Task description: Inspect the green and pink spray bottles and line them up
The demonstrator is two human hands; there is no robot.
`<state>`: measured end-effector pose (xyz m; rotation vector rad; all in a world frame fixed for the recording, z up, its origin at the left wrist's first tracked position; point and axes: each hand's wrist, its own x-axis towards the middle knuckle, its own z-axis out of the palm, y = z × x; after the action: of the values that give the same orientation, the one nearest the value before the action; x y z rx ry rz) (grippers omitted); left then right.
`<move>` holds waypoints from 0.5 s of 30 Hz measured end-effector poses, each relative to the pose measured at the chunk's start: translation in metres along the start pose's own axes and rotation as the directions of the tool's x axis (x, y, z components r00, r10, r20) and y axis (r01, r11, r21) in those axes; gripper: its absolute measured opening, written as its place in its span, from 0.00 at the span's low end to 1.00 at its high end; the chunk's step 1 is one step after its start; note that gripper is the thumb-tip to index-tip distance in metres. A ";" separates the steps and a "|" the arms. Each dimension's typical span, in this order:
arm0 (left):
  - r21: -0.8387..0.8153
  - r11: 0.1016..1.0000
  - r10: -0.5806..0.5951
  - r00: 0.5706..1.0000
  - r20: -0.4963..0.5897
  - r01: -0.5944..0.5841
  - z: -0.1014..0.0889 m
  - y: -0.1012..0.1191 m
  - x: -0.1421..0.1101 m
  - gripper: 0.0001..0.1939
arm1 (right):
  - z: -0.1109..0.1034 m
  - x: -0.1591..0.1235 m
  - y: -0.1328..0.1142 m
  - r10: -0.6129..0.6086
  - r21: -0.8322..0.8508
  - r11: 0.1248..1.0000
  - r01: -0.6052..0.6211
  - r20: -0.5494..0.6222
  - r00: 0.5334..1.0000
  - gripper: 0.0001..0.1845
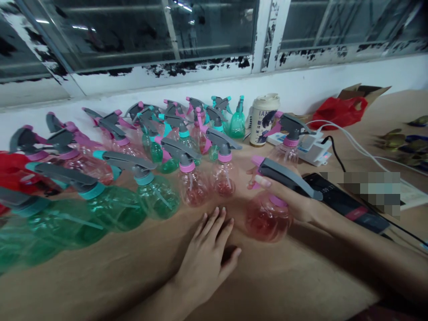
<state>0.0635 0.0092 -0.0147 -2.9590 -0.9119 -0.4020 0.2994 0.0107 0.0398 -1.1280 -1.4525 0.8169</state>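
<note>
My right hand (287, 196) is wrapped round the neck of a pink spray bottle (265, 218) with a grey and pink trigger head, tilted a little over the table. My left hand (209, 249) lies with fingers spread on the brown tabletop (133, 276), holding nothing. Just beyond its fingertips stand two pink spray bottles (194, 189) with pink collars. To the left, green spray bottles (158, 196) with turquoise collars form a row. Another clear pink-collared spray bottle (286, 151) stands behind my right hand.
More pink and green spray bottles (237, 120) crowd along the wall. A paper coffee cup (262, 120), a white power strip (310, 149) with cables, a phone (347, 203) and a red plastic bag (337, 113) are at the right. Windows rise behind the table.
</note>
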 end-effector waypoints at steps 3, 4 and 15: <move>-0.001 1.000 0.003 1.000 0.000 -0.003 0.000 0.000 0.000 0.25 | -0.002 0.001 0.003 -0.003 -0.025 1.000 0.003 -0.030 1.000 0.15; 0.004 1.000 0.003 1.000 0.003 -0.003 0.000 0.000 0.000 0.25 | -0.003 0.001 0.003 -0.009 -0.025 1.000 0.008 -0.035 0.999 0.14; 0.020 1.000 0.003 1.000 0.004 -0.003 0.001 0.000 0.000 0.25 | -0.002 -0.005 -0.022 0.020 -0.015 1.000 -0.019 0.031 0.999 0.08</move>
<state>0.0637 0.0089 -0.0159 -2.9438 -0.9065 -0.3844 0.2966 -0.0008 0.0596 -1.1468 -1.4778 0.8421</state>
